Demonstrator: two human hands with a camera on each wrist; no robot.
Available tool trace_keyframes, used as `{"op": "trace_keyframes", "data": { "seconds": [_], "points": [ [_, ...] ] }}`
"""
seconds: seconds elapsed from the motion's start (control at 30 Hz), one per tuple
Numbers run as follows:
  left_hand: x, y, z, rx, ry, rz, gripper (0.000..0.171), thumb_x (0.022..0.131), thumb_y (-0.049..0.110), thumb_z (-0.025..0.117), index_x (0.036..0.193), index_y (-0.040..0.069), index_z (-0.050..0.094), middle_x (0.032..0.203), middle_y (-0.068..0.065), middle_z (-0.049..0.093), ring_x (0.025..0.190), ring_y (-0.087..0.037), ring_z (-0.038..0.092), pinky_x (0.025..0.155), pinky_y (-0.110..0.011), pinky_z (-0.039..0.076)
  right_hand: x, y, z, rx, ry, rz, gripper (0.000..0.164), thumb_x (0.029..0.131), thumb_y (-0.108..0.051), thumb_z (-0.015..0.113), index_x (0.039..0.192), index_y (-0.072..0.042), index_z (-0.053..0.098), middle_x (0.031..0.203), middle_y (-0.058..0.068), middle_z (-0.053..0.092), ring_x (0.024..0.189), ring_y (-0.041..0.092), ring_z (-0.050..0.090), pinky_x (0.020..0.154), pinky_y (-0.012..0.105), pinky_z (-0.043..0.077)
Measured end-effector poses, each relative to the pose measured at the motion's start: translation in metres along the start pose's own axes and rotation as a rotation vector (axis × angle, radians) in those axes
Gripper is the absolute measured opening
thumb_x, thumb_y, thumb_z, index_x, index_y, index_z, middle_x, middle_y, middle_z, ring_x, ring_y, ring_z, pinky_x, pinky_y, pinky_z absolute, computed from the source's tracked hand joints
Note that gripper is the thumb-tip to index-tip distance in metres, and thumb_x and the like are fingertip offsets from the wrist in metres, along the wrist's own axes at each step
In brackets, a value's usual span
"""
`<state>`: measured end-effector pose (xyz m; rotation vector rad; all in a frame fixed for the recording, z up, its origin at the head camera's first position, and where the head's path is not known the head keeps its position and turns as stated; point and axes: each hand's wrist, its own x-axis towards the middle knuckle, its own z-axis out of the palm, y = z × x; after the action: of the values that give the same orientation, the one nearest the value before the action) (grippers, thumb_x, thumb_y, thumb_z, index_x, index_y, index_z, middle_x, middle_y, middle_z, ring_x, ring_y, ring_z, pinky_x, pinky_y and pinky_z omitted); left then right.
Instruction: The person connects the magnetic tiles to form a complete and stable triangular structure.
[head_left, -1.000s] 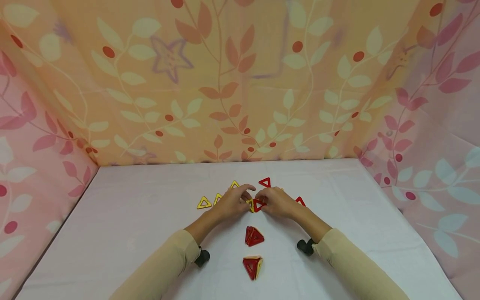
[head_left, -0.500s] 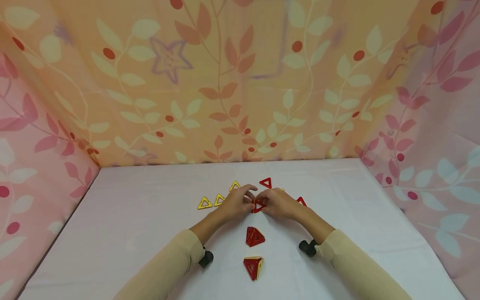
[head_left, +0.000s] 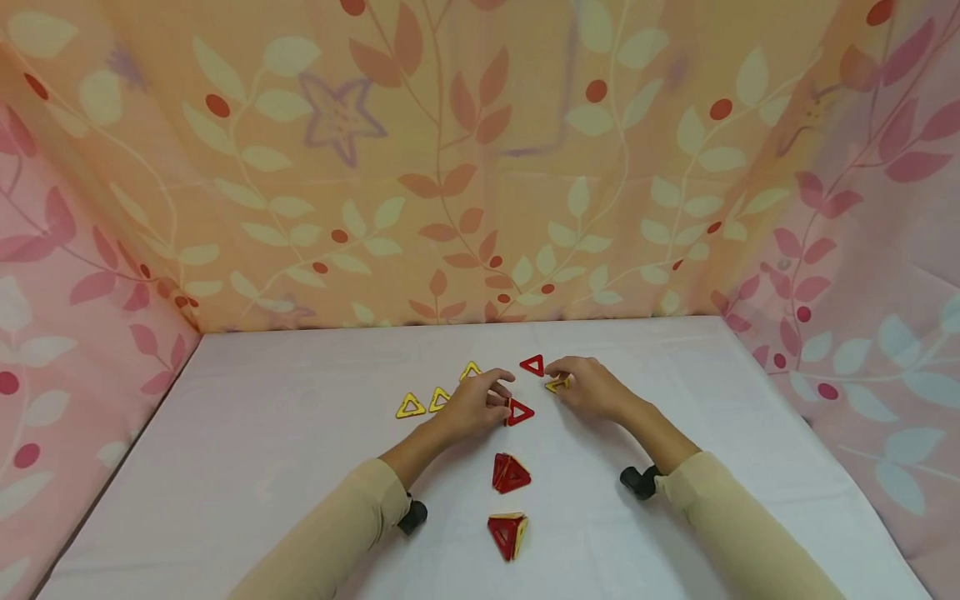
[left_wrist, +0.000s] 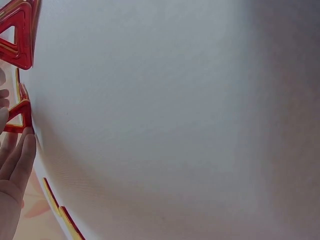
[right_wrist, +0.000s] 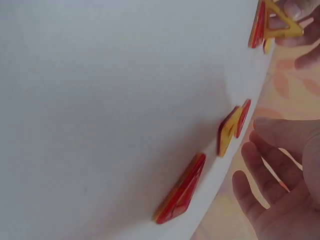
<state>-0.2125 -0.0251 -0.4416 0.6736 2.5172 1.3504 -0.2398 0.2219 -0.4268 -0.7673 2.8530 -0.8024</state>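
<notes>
In the head view my left hand (head_left: 476, 404) pinches magnetic triangle tiles stood on edge, with a red triangle tile (head_left: 519, 412) showing at the fingertips. From the right wrist view, a yellow triangle tile (right_wrist: 284, 31) also shows against the left fingers, beside the red one. My right hand (head_left: 592, 386) is off to the right, over a yellow triangle tile (head_left: 556, 386). Its fingers are spread and hold nothing in the right wrist view, just short of that flat tile (right_wrist: 230, 131). Another red triangle tile (head_left: 532, 365) lies just behind it.
Two closed red-and-yellow pyramids, one nearer (head_left: 507, 536) and one farther (head_left: 512, 472), stand in front of the hands on the white tabletop (head_left: 300, 500). Yellow triangle tiles (head_left: 409, 406) lie left of the left hand. A patterned curtain (head_left: 480, 208) hangs behind the table.
My right hand has let go of the tiles it shared with the left and moved right to the yellow tile. The left hand stays in place, gripping the standing tiles.
</notes>
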Motion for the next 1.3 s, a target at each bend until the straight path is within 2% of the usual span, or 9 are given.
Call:
{"op": "trace_keyframes", "data": {
  "seconds": [0.13,0.33,0.53,0.8,1.13,1.3],
  "points": [
    [0.0,0.001,0.0,0.003,0.004,-0.013,0.046,0.091,0.003,0.071,0.135,0.005,0.055,0.113,-0.008,0.068,0.105,-0.022,0.067,0.09,-0.034,0.055,-0.001,0.009,-0.004,-0.007,-0.011,0.045,0.035,0.089,0.005,0.06,0.123,0.0,0.066,0.117,0.013,0.068,0.108,0.029,0.061,0.098,0.052,0.047],
    [0.001,0.0,0.001,0.009,0.003,-0.019,0.047,0.091,0.002,0.071,0.135,0.005,0.055,0.112,-0.008,0.068,0.104,-0.022,0.067,0.09,-0.033,0.055,-0.001,0.019,-0.003,-0.042,-0.042,0.048,0.041,0.086,0.011,0.054,0.124,0.0,0.066,0.12,0.012,0.068,0.114,0.03,0.061,0.101,0.052,0.046],
    [0.001,0.0,0.002,0.003,0.006,-0.014,0.047,0.091,0.003,0.071,0.135,0.005,0.055,0.112,-0.008,0.068,0.104,-0.021,0.067,0.089,-0.032,0.055,0.0,0.018,0.001,-0.035,-0.055,0.062,0.04,0.086,0.012,0.058,0.123,-0.001,0.066,0.12,0.01,0.067,0.115,0.029,0.06,0.103,0.05,0.045],
    [0.001,0.0,0.001,0.004,0.003,-0.027,0.047,0.091,0.003,0.071,0.135,0.006,0.055,0.112,-0.008,0.068,0.104,-0.021,0.067,0.089,-0.032,0.055,0.004,0.011,0.01,-0.024,-0.055,-0.002,0.035,0.086,0.008,0.068,0.119,0.0,0.068,0.115,0.009,0.069,0.107,0.026,0.061,0.099,0.048,0.048],
    [0.0,0.0,0.001,0.009,0.005,-0.031,0.047,0.091,0.003,0.071,0.135,0.006,0.055,0.112,-0.007,0.068,0.104,-0.021,0.067,0.089,-0.031,0.055,0.01,-0.001,0.019,-0.013,-0.047,-0.08,0.034,0.083,0.012,0.067,0.116,0.003,0.068,0.111,0.011,0.069,0.106,0.027,0.063,0.097,0.047,0.05],
    [0.001,0.0,0.001,0.003,0.003,-0.016,0.047,0.091,0.002,0.071,0.134,0.005,0.055,0.112,-0.009,0.068,0.104,-0.022,0.068,0.089,-0.032,0.055,0.013,-0.009,0.023,-0.013,-0.064,-0.073,0.036,0.084,0.011,0.068,0.119,0.001,0.067,0.115,0.011,0.069,0.109,0.027,0.062,0.099,0.046,0.049]
  ]
}}
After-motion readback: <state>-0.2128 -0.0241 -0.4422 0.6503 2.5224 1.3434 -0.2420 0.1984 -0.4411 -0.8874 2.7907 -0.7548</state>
